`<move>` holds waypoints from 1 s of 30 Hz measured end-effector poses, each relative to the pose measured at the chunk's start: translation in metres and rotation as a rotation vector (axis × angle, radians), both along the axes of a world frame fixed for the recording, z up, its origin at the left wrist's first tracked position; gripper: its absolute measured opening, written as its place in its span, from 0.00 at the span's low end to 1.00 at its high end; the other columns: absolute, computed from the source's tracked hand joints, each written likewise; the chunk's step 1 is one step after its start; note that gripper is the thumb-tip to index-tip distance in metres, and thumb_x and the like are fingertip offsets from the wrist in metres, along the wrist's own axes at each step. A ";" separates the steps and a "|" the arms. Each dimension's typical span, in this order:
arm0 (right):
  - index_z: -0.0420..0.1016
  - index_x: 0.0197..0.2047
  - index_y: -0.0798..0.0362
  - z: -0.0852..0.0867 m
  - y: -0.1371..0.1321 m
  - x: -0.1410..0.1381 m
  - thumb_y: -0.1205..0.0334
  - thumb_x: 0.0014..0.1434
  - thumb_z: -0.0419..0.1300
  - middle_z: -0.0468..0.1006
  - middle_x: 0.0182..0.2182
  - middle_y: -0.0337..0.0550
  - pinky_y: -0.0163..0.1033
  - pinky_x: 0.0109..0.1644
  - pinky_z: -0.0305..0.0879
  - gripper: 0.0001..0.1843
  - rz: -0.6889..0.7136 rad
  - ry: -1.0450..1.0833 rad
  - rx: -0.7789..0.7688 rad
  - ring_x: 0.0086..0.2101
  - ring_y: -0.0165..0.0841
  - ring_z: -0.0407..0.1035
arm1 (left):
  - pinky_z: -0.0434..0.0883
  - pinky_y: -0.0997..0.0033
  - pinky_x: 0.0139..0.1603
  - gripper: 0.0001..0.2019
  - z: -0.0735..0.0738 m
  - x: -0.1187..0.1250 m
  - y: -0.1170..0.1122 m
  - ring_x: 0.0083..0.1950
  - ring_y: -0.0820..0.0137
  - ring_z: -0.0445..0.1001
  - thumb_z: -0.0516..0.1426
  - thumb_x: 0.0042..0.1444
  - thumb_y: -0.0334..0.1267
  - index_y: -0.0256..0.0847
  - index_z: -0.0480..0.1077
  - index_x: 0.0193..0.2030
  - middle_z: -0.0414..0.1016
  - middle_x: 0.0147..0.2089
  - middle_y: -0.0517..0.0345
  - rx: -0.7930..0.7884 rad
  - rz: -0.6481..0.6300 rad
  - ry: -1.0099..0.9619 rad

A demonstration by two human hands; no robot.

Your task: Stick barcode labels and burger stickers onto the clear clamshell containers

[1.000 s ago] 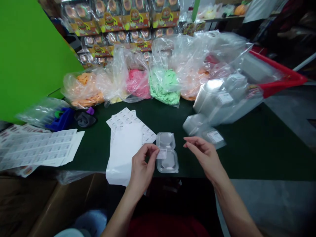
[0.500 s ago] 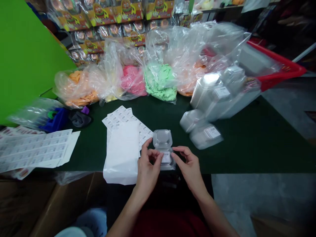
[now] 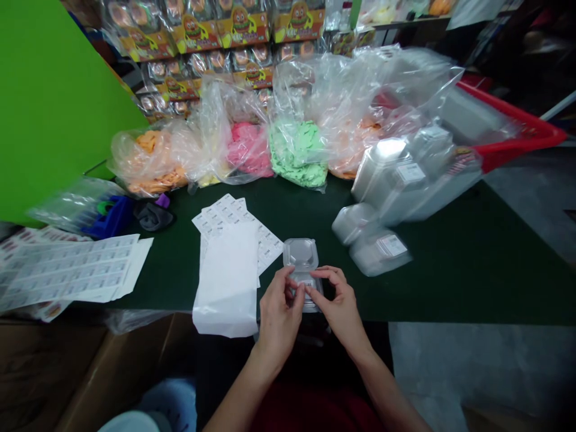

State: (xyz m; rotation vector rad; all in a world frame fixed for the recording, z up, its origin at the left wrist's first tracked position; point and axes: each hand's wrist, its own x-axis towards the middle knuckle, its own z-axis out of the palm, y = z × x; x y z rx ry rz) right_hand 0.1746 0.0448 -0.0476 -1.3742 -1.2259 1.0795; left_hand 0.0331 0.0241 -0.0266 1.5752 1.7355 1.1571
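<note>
A small clear plastic clamshell box [image 3: 300, 255] lies open on the dark green table [image 3: 450, 270] near its front edge. Both hands meet over the box's near half. My left hand [image 3: 279, 309] and my right hand [image 3: 338, 303] have their fingertips pinched together on that half, where a small white label was pressed a moment ago; the label is now hidden under the fingers. Just left of the hands lies a white backing sheet [image 3: 227, 279] over a sheet of printed labels [image 3: 234, 219].
Clear bags of orange [image 3: 148, 159], pink [image 3: 247, 147] and green [image 3: 299, 153] pieces line the table's back. Stacked clear boxes [image 3: 396, 174] in plastic sit right, two more [image 3: 371, 240] nearer. Label sheets [image 3: 67, 270] lie left. A red bin [image 3: 517, 129] stands right.
My left hand carried a small white label onto the near half of the open box. My right hand came in from the right to join it. Both now press at that spot.
</note>
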 end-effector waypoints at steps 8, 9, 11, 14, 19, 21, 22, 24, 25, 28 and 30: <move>0.82 0.49 0.45 0.005 -0.009 0.002 0.51 0.62 0.69 0.77 0.55 0.50 0.59 0.66 0.67 0.14 -0.027 -0.038 -0.022 0.59 0.50 0.72 | 0.76 0.67 0.37 0.23 -0.006 -0.026 -0.004 0.34 0.69 0.71 0.62 0.68 0.46 0.44 0.70 0.66 0.72 0.47 0.53 -0.036 0.155 0.094; 0.82 0.54 0.44 0.007 -0.014 0.002 0.50 0.65 0.67 0.76 0.58 0.51 0.59 0.66 0.68 0.16 -0.040 -0.052 -0.030 0.61 0.50 0.71 | 0.77 0.66 0.39 0.20 -0.006 -0.029 -0.006 0.35 0.68 0.73 0.60 0.70 0.47 0.44 0.71 0.65 0.73 0.48 0.52 -0.065 0.118 0.061; 0.78 0.62 0.41 0.009 -0.023 0.000 0.48 0.67 0.65 0.72 0.66 0.51 0.59 0.66 0.70 0.22 -0.019 -0.081 -0.050 0.66 0.51 0.68 | 0.79 0.62 0.47 0.17 -0.008 -0.030 -0.014 0.44 0.65 0.78 0.55 0.74 0.46 0.45 0.74 0.64 0.75 0.53 0.48 -0.104 0.032 -0.001; 0.73 0.69 0.39 0.010 -0.032 -0.007 0.48 0.63 0.69 0.67 0.71 0.49 0.60 0.67 0.70 0.32 0.065 -0.123 -0.064 0.69 0.53 0.64 | 0.77 0.53 0.62 0.20 -0.011 -0.024 -0.026 0.62 0.58 0.77 0.51 0.76 0.44 0.48 0.71 0.70 0.73 0.64 0.44 -0.089 -0.019 -0.051; 0.70 0.69 0.40 0.010 -0.031 -0.018 0.50 0.58 0.73 0.66 0.72 0.51 0.62 0.68 0.70 0.38 0.061 -0.171 -0.051 0.69 0.54 0.65 | 0.68 0.42 0.73 0.23 -0.012 -0.014 -0.033 0.76 0.54 0.65 0.47 0.77 0.42 0.52 0.67 0.74 0.65 0.76 0.47 -0.022 -0.022 0.019; 0.72 0.67 0.41 0.012 -0.029 -0.020 0.51 0.58 0.72 0.67 0.70 0.52 0.63 0.68 0.70 0.35 0.050 -0.191 -0.028 0.68 0.54 0.66 | 0.67 0.39 0.74 0.23 -0.012 -0.015 -0.034 0.77 0.54 0.64 0.47 0.77 0.42 0.54 0.65 0.76 0.64 0.78 0.49 -0.013 -0.047 0.049; 0.72 0.66 0.42 0.013 -0.028 -0.020 0.52 0.58 0.72 0.67 0.70 0.53 0.63 0.68 0.70 0.34 0.043 -0.203 -0.015 0.68 0.54 0.66 | 0.67 0.38 0.73 0.24 -0.013 -0.016 -0.034 0.77 0.54 0.63 0.47 0.78 0.42 0.54 0.64 0.76 0.64 0.78 0.49 -0.007 -0.058 0.054; 0.74 0.64 0.43 0.015 -0.026 -0.021 0.53 0.57 0.72 0.69 0.69 0.53 0.63 0.68 0.69 0.32 0.028 -0.219 0.003 0.67 0.54 0.67 | 0.67 0.39 0.73 0.24 -0.014 -0.018 -0.034 0.77 0.54 0.64 0.46 0.78 0.42 0.54 0.63 0.77 0.64 0.78 0.50 0.006 -0.077 0.044; 0.74 0.63 0.43 0.016 -0.026 -0.020 0.53 0.56 0.72 0.70 0.68 0.52 0.63 0.68 0.69 0.32 0.023 -0.217 0.007 0.66 0.54 0.68 | 0.67 0.39 0.73 0.24 -0.014 -0.019 -0.034 0.77 0.55 0.64 0.46 0.78 0.42 0.54 0.63 0.77 0.64 0.78 0.50 0.013 -0.082 0.031; 0.74 0.63 0.43 0.014 -0.024 -0.017 0.55 0.54 0.73 0.74 0.64 0.51 0.61 0.66 0.72 0.34 0.042 -0.144 -0.006 0.63 0.53 0.72 | 0.66 0.41 0.73 0.24 -0.016 -0.023 -0.033 0.75 0.56 0.65 0.44 0.79 0.43 0.54 0.66 0.75 0.67 0.76 0.51 0.027 -0.089 -0.024; 0.74 0.63 0.43 0.012 -0.023 -0.013 0.56 0.54 0.73 0.78 0.61 0.50 0.58 0.62 0.75 0.34 0.077 -0.063 -0.030 0.59 0.51 0.75 | 0.66 0.41 0.73 0.23 -0.018 -0.026 -0.031 0.75 0.56 0.65 0.43 0.79 0.43 0.54 0.67 0.74 0.70 0.75 0.51 0.036 -0.096 -0.038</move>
